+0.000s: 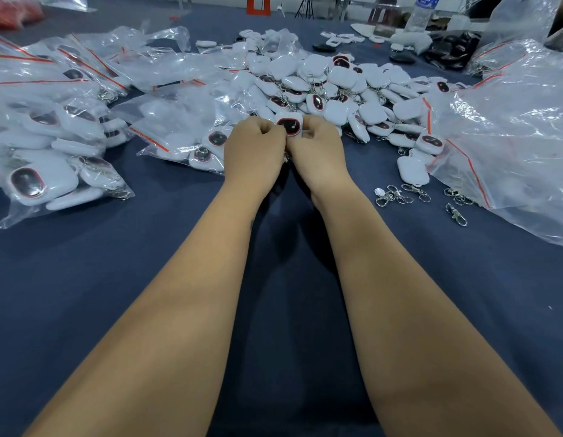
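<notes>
Both of my hands meet at the middle of a dark blue table [147,279]. Between them is a small white keychain device [289,125] with a black oval window ringed in red. My left hand [253,152] pinches its left edge with curled fingers. My right hand [318,152] grips its right edge the same way. The underside of the device and my fingertips are hidden. Just beyond my hands lies a big loose pile of the same white devices [330,80] with metal clips.
Clear zip bags with red seals, filled with devices [53,146], cover the left side. A heap of empty clear bags [510,130] lies at the right. Loose metal clasps [400,193] sit right of my right wrist. A water bottle [422,14] stands at the back.
</notes>
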Demonstrator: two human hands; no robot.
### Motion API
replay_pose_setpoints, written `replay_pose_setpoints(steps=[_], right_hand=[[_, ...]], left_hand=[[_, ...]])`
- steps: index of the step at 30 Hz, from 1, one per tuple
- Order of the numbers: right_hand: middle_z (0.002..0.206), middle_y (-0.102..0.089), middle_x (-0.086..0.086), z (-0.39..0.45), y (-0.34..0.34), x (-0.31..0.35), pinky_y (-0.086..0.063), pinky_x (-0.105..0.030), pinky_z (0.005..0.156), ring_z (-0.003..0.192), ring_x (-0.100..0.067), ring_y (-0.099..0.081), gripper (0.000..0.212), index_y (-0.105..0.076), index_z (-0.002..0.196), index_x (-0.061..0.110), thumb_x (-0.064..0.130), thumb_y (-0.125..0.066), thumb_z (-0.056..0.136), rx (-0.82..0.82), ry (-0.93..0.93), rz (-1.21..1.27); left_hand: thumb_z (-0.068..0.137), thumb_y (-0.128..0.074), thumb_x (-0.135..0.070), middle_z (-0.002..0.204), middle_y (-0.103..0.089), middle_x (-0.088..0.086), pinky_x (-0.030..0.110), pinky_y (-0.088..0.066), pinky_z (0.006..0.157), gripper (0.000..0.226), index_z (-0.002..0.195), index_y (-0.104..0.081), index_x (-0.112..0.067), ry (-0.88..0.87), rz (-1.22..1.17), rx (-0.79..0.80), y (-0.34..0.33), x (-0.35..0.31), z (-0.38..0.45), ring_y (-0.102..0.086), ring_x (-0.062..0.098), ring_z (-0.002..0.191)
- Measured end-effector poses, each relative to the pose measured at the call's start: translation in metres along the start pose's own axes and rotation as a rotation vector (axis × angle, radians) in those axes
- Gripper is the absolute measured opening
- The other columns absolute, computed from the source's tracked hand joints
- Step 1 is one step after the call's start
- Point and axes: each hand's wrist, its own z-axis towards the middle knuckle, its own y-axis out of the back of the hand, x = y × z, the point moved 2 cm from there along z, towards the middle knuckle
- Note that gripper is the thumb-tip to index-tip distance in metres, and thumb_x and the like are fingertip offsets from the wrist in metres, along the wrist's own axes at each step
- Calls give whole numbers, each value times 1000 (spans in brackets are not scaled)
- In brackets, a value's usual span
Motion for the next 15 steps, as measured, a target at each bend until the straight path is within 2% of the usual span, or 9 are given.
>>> replay_pose_setpoints(steps=[2,4,6,7,10,12,15], right_hand=[[70,-60,0,0,0,1,-45,-29,65,68,-15,-53,16,-63,85,11,-1,-53,82,27,-22,16],[55,-55,6,1,1,4,-43,-22,54,55,-10,-50,25,-54,66,13,-6,-48,81,24,-47,89],[45,-51,10,1,4,6,-41,-18,47,44,-5,-47,33,-45,58,15,-7,-47,83,9,-62,147],[46,-51,9,1,5,6,-42,-19,49,46,-7,-48,33,-45,57,15,-6,-47,84,4,-59,151],[67,-54,-7,0,3,5,-41,-31,63,67,-18,-48,26,-52,66,13,-2,-47,87,10,-27,123],[78,-61,-7,0,2,5,-46,-29,65,70,-16,-54,23,-62,78,15,2,-48,90,12,-23,105],[84,-67,-1,1,4,5,-50,-24,70,71,-9,-60,15,-64,90,19,8,-54,92,-10,-33,106]], left_hand=[[88,-55,-23,65,-56,-1,36,-44,65,18,75,-60,-12,-7,12,0,0,-1,-1,-49,19,66],[88,-52,-22,74,-63,9,41,-47,69,23,83,-65,-3,-9,26,-3,0,-2,-2,-51,21,69],[88,-50,-22,78,-62,17,42,-45,69,26,84,-64,0,-12,40,3,1,-3,-3,-49,21,69],[88,-50,-22,76,-58,16,41,-43,66,23,82,-63,-3,-16,44,11,1,-4,-3,-47,21,69],[88,-50,-21,74,-53,7,35,-37,64,15,83,-60,-11,-16,48,33,1,-3,-3,-44,19,68],[88,-51,-20,75,-54,5,34,-39,65,15,84,-61,-9,-8,36,26,1,-2,-3,-45,19,69],[88,-52,-22,86,-65,2,39,-46,70,14,91,-64,-14,5,-20,36,0,-2,-2,-51,20,73]])
